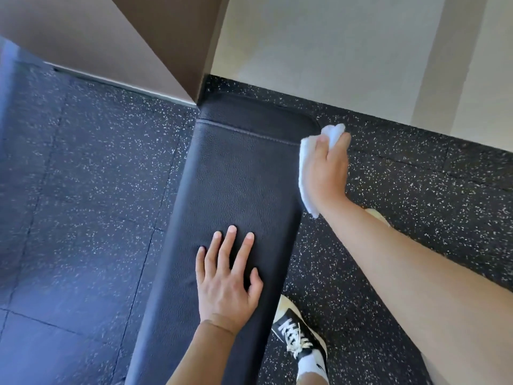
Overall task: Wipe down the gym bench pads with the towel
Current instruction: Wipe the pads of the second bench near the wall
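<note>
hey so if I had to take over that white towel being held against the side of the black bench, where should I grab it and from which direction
Probably the bunched upper end of the white cloth towel, above the right hand's fingertips. It puffs out clear of the black padded leather bench, so fingers can close round it. Come from the wall end or the open floor side: the lower tail lies flat and thin against the bench's side, mostly under the palm.
</note>
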